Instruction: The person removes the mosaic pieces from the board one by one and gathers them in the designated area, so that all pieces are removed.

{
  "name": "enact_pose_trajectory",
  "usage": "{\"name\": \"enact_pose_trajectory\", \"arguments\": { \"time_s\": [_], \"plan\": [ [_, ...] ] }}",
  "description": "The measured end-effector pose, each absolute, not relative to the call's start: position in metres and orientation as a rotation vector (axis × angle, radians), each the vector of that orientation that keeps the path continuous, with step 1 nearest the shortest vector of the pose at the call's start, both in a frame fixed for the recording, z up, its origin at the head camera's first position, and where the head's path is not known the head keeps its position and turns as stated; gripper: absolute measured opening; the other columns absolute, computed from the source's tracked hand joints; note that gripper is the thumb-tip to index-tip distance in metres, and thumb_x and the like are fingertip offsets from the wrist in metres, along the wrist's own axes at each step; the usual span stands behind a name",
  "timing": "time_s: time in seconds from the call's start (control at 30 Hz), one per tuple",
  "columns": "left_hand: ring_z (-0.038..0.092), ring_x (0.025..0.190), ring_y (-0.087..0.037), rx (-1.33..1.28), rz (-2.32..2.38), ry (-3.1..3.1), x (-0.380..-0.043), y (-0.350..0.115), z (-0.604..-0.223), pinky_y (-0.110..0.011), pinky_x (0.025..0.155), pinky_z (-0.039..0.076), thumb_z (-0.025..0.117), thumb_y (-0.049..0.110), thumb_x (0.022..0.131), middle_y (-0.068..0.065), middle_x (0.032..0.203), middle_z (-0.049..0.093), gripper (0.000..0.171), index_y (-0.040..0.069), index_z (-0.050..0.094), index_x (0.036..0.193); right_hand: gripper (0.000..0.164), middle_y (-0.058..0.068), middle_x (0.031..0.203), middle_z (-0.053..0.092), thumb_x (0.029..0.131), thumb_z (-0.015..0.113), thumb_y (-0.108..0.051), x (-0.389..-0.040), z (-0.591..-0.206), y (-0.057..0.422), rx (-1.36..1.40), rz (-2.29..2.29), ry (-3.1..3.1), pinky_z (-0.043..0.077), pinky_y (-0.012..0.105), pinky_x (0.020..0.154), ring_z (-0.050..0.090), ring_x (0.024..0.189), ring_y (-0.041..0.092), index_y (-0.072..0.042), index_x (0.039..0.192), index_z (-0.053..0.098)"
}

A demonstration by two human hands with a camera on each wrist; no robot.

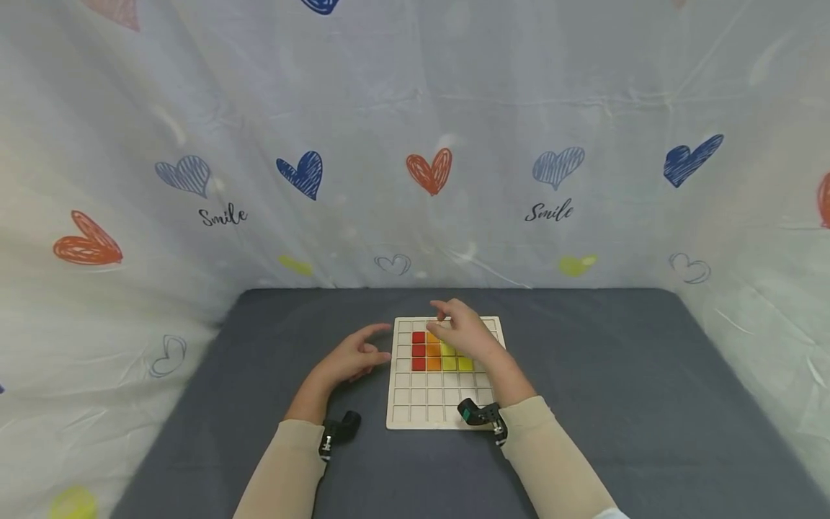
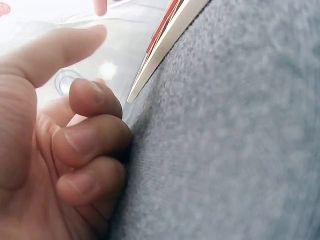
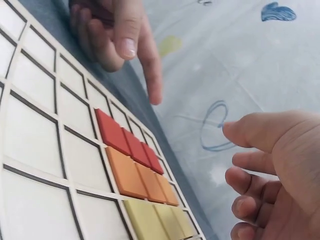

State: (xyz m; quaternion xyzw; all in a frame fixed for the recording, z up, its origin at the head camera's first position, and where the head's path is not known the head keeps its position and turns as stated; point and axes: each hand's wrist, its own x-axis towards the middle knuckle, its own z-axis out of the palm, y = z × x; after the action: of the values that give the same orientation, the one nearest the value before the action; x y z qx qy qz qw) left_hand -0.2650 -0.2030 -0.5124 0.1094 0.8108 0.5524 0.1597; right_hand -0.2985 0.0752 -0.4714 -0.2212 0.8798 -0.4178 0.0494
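A pale wooden grid board (image 1: 418, 396) lies on the dark cloth. Set in its cells are three red tiles (image 1: 418, 350), a column of orange tiles (image 1: 434, 363) beside them, and several yellow tiles (image 1: 465, 364). Just off the board's left edge is my left hand (image 1: 350, 358), thumb and index finger extended, the other fingers loosely curled, holding nothing. My right hand (image 1: 468, 333) hovers over the upper part of the board and hides some cells. In the right wrist view, nothing lies between its thumb (image 3: 250, 131) and fingers.
Grey-blue cloth (image 1: 603, 404) covers the table around the board. A whitish curtain (image 1: 493, 94) printed with hearts and the word Smile hangs behind and at both sides. A small black camera (image 1: 340, 430) is strapped to each wrist.
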Motion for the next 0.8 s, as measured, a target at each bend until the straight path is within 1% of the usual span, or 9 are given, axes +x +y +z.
{"name": "enact_pose_trajectory", "arguments": {
  "time_s": [0.1, 0.2, 0.3, 0.43, 0.57, 0.7, 0.8],
  "plan": [
    [0.036, 0.039, -0.013, 0.279, 1.563, 2.323, -0.265, -0.202, -0.511, -0.031, 0.039, 0.033, 0.075, 0.02, 0.095, -0.001, 0.055, 0.05, 0.068, 0.015, 0.043, 0.155, 0.05, 0.006, 0.105, 0.054, 0.101, 0.068, -0.023, -0.298, -0.474, 0.071, -0.649, -1.243, 2.684, 0.039, 0.037, 0.069, 0.045, 0.079, 0.021, -0.007, 0.147, 0.056],
    [0.035, 0.038, -0.012, 0.252, 1.553, 2.334, -0.265, -0.199, -0.51, -0.031, 0.039, 0.033, 0.077, 0.019, 0.094, 0.0, 0.054, 0.049, 0.066, 0.015, 0.047, 0.153, 0.046, 0.008, 0.105, 0.053, 0.101, 0.068, -0.02, -0.297, -0.475, 0.068, -0.642, -1.201, 2.694, 0.04, 0.037, 0.069, 0.046, 0.079, 0.022, -0.006, 0.144, 0.06],
    [0.033, 0.037, -0.012, 0.234, 1.542, 2.349, -0.265, -0.197, -0.509, -0.03, 0.039, 0.031, 0.079, 0.018, 0.092, 0.0, 0.053, 0.048, 0.066, 0.015, 0.05, 0.151, 0.043, 0.008, 0.105, 0.052, 0.101, 0.069, -0.019, -0.297, -0.477, 0.065, -0.643, -1.146, 2.717, 0.041, 0.037, 0.07, 0.046, 0.08, 0.022, -0.007, 0.141, 0.063],
    [0.031, 0.038, -0.012, 0.207, 1.503, 2.383, -0.266, -0.194, -0.508, -0.029, 0.038, 0.028, 0.082, 0.017, 0.089, 0.001, 0.052, 0.045, 0.068, 0.017, 0.052, 0.15, 0.04, 0.006, 0.104, 0.052, 0.1, 0.07, -0.019, -0.297, -0.481, 0.062, -0.648, -1.079, 2.754, 0.043, 0.037, 0.073, 0.049, 0.086, 0.022, -0.009, 0.138, 0.066],
    [0.032, 0.039, -0.011, 0.211, 1.472, 2.407, -0.267, -0.191, -0.509, -0.028, 0.04, 0.029, 0.082, 0.015, 0.088, 0.002, 0.052, 0.044, 0.067, 0.013, 0.054, 0.148, 0.036, 0.004, 0.105, 0.056, 0.1, 0.069, -0.023, -0.297, -0.487, 0.06, -0.658, -0.961, 2.825, 0.046, 0.04, 0.078, 0.054, 0.091, 0.022, -0.011, 0.134, 0.07],
    [0.035, 0.04, -0.01, 0.219, 1.45, 2.432, -0.268, -0.189, -0.51, -0.027, 0.042, 0.03, 0.082, 0.012, 0.087, 0.003, 0.052, 0.044, 0.064, 0.009, 0.057, 0.146, 0.032, 0.004, 0.107, 0.06, 0.1, 0.069, -0.026, -0.295, -0.491, 0.058, -0.647, -0.877, 2.895, 0.042, 0.045, 0.085, 0.057, 0.1, 0.025, -0.013, 0.128, 0.074],
    [0.035, 0.04, -0.01, 0.217, 1.436, 2.444, -0.268, -0.188, -0.51, -0.027, 0.042, 0.031, 0.083, 0.011, 0.087, 0.003, 0.051, 0.044, 0.063, 0.008, 0.058, 0.145, 0.029, 0.004, 0.107, 0.062, 0.099, 0.07, -0.025, -0.294, -0.493, 0.056, -0.637, -0.854, 2.925, 0.038, 0.045, 0.083, 0.056, 0.101, 0.026, -0.013, 0.125, 0.077]
  ]
}}
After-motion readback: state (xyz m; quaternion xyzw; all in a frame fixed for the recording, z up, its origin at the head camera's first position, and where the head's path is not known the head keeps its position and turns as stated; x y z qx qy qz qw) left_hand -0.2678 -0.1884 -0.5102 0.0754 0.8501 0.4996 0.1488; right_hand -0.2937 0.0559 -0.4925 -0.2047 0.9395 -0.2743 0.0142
